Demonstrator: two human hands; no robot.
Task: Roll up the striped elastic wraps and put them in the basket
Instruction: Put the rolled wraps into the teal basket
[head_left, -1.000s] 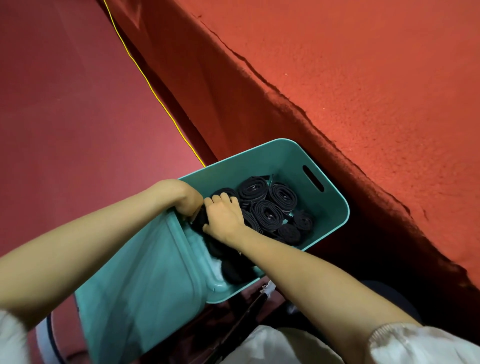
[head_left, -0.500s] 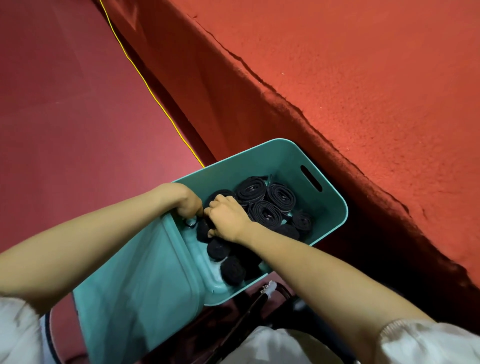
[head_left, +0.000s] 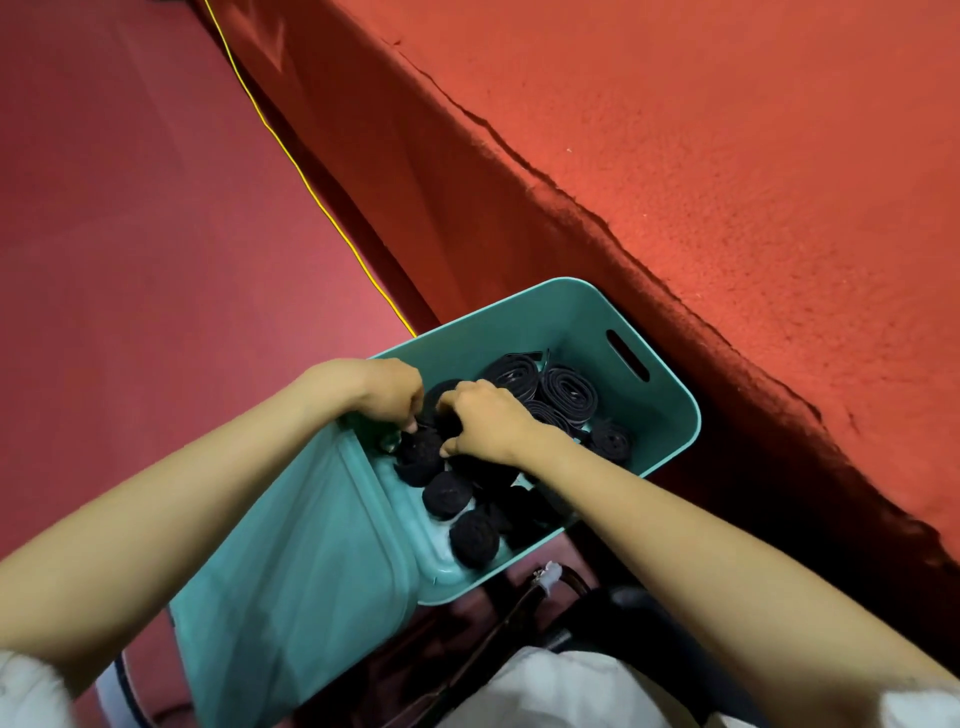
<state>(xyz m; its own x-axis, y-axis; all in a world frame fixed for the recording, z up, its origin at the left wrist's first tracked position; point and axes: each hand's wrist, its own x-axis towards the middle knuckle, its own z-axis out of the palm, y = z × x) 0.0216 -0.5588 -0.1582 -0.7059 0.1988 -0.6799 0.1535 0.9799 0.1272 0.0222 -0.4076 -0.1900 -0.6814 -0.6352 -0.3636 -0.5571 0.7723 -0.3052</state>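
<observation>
A teal plastic basket (head_left: 670, 415) sits tilted toward me, its outer wall facing me at lower left. Several rolled dark wraps (head_left: 566, 389) lie inside it, more of them (head_left: 447, 493) along the near side. Both hands reach in at the near left corner. My left hand (head_left: 379, 387) has its fingers curled down onto a dark wrap roll (head_left: 421, 452), and my right hand (head_left: 488, 421) grips the same roll from the other side, thumb beneath. The hands hide part of that roll.
A red cloth-covered surface (head_left: 727, 182) rises to the right of the basket, with red floor (head_left: 130, 234) to the left. A thin yellow cable (head_left: 311, 192) runs along the edge between them. Dark straps (head_left: 524, 613) and white clothing (head_left: 561, 691) lie below the basket.
My left hand has moved from the basket's rim in toward the roll. The right hand has shifted slightly, uncovering more rolls along the near side.
</observation>
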